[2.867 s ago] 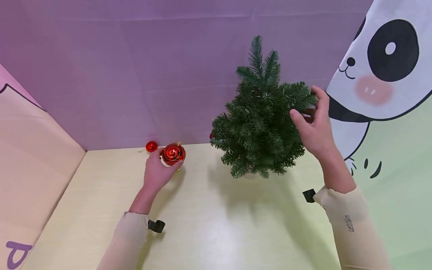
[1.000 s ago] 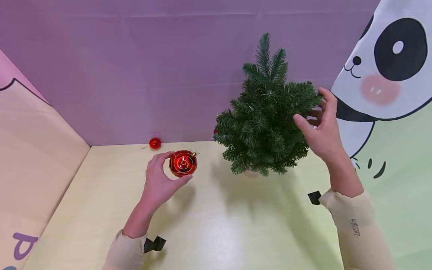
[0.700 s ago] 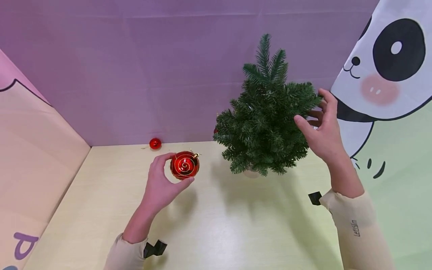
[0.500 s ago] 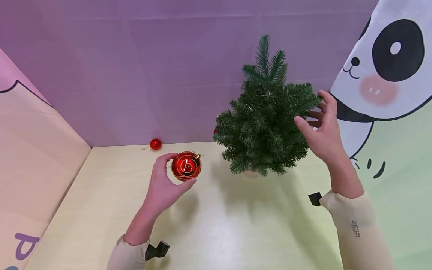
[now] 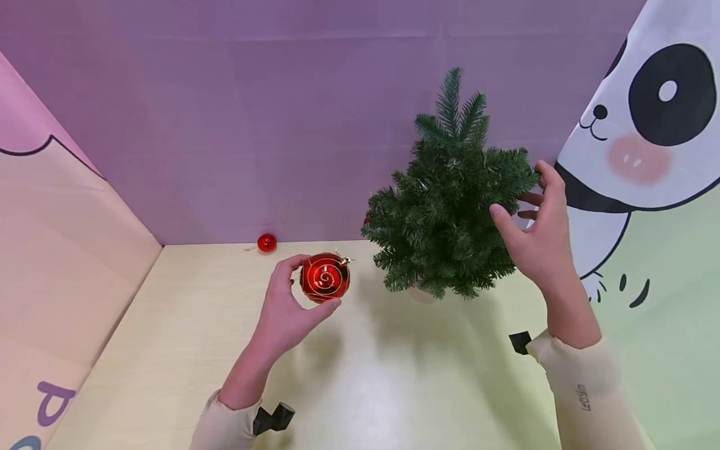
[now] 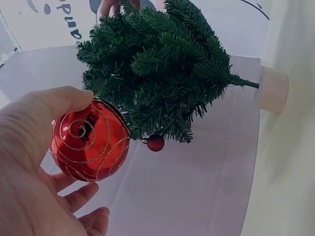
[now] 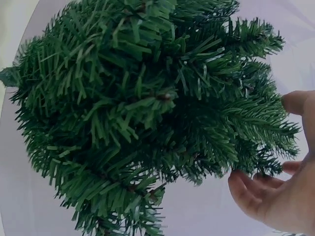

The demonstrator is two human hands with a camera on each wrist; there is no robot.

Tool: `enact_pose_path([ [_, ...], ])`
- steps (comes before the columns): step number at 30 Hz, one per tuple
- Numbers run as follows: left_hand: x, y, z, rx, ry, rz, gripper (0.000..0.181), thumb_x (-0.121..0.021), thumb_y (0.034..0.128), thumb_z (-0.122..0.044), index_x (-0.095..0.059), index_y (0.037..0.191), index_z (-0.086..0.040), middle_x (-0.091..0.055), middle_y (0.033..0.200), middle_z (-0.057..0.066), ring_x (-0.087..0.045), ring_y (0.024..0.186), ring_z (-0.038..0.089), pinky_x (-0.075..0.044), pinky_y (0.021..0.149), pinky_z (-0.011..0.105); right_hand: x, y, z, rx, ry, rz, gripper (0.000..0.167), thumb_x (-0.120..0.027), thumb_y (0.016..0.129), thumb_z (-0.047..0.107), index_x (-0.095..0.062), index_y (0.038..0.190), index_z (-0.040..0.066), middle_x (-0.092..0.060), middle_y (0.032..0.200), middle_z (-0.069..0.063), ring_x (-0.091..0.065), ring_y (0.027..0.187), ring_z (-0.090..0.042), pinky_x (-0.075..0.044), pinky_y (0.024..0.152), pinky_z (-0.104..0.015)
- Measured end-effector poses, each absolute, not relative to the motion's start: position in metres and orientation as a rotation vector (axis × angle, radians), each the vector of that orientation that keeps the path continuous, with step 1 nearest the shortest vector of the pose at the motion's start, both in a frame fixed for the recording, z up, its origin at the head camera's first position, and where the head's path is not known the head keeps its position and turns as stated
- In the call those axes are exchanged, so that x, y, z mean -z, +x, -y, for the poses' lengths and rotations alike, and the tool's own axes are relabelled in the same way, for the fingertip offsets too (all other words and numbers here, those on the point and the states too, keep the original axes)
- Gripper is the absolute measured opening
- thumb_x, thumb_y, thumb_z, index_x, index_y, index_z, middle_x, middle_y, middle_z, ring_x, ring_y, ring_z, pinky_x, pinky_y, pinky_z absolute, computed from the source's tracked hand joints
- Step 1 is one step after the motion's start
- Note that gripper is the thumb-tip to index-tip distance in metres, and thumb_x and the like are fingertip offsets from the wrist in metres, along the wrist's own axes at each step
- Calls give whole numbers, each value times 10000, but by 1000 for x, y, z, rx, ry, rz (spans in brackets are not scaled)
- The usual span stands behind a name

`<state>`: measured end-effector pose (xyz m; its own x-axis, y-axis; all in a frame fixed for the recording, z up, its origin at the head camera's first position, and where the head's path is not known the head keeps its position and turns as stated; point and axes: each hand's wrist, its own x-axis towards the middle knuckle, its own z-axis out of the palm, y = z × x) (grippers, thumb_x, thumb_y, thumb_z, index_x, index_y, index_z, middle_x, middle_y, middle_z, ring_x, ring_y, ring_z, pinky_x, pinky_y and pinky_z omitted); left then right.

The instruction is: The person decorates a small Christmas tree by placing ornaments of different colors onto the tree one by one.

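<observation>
My left hand (image 5: 287,315) holds a large shiny red Christmas ball (image 5: 325,278) with gold swirls between thumb and fingers, above the table. Its gold cap points to the upper right. A small green artificial Christmas tree (image 5: 444,212) stands to the right on a pale round base (image 6: 274,90). My right hand (image 5: 540,234) curls round the tips of its right-side branches, thumb in front; the right wrist view shows fingertips (image 7: 246,191) touching the needles. From the tree's left side hangs a small dark red ball (image 6: 155,142), mostly hidden in the head view.
A small red ball (image 5: 267,242) with a string lies on the light wooden table (image 5: 185,325) near the purple back wall (image 5: 281,137). A panda-printed panel (image 5: 652,187) rises close behind my right hand. A peach panel (image 5: 67,250) bounds the left side.
My left hand has lifted the large red ball off the table, away from the small ball, and moved it right and nearer to me. My right hand stays at the branches.
</observation>
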<state>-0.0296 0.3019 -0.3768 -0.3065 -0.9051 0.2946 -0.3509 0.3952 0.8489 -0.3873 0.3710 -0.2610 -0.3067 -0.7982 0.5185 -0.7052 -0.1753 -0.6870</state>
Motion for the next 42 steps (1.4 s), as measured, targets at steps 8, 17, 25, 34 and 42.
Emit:
enact_pose_path([
  [8, 372, -34, -311, 851, 1113, 1843, 814, -882, 695, -228, -436, 1360, -81, -473, 1317, 34, -421, 1225, 195, -380, 969, 450, 261, -375, -377, 1678, -1919, -2179, 724, -684, 878, 258, -319, 1473, 69, -325, 1451, -143, -381, 1248, -270, -337, 1006, -422],
  [17, 361, -43, -314, 844, 1082, 1845, 802, -882, 695, -231, -447, 1352, -83, -480, 1302, 24, -433, 1197, 181, -397, 936, 440, 261, -343, -391, 1875, -2189, -1994, 424, -648, 858, 270, -639, 1140, -47, -565, 1267, -208, -491, 1214, -321, -393, 971, -485],
  [25, 353, -54, -314, 842, 1030, 1876, 810, -892, 686, -245, -451, 1349, -101, -483, 1299, 2, -430, 1186, 161, -404, 910, 425, 268, -330, -395, 1847, -2266, -1887, 284, -627, 876, 226, -705, 999, -18, -652, 1123, -165, -553, 1047, -363, -413, 862, -487],
  [34, 340, -53, -323, 794, 951, 1872, 800, -890, 681, -232, -459, 1346, -127, -494, 1295, -39, -440, 1188, 130, -402, 914, 419, 269, -307, -401, 1776, -2414, -1635, 231, -622, 874, 215, -723, 919, 13, -692, 925, -96, -580, 881, -292, -424, 786, -381],
  [42, 330, -56, -329, 774, 859, 1877, 792, -897, 668, -190, -472, 1336, -139, -504, 1288, -55, -446, 1178, 126, -402, 905, 420, 266, -290, -409, 1473, -2385, -1526, 134, -719, 840, 149, -725, 954, 79, -683, 973, 5, -578, 953, -193, -449, 821, -334],
])
